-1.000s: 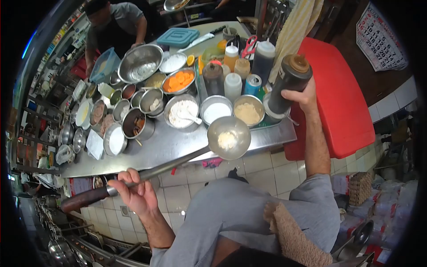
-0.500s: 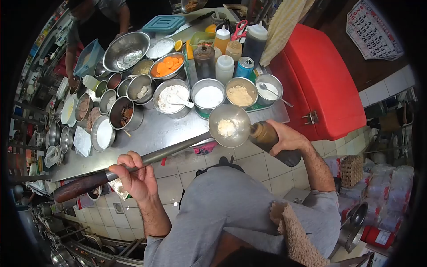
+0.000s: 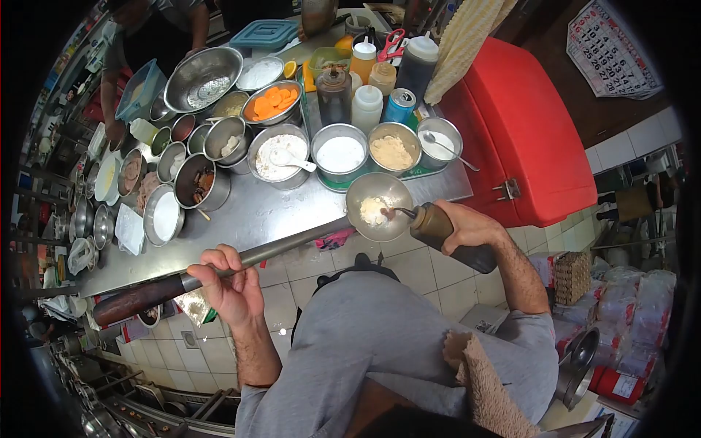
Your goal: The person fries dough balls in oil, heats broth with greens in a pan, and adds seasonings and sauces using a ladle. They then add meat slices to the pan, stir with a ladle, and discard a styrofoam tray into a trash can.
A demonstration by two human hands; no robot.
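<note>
My left hand (image 3: 232, 285) is closed around the shaft of a long-handled ladle (image 3: 292, 241), its dark wooden grip sticking out to the left. The ladle's bowl (image 3: 380, 191) is just off the table's front edge and holds pale powder (image 3: 374, 210). Wrapped round a dark squeeze bottle (image 3: 456, 244), my right hand (image 3: 469, 225) tips it toward the left. The bottle's nozzle is over the ladle bowl, and dark brown sauce shows beside the powder.
A steel table (image 3: 270, 212) bears several metal bowls of powders, carrots (image 3: 275, 104) and meat, plus squeeze bottles and a blue can (image 3: 400, 106). A red bin (image 3: 529, 139) stands right. Across the table is a person (image 3: 157, 36).
The dark bottle has come down from the table's right side and been tipped at the ladle bowl. Brown sauce now shows in the bowl. My left hand still holds the ladle.
</note>
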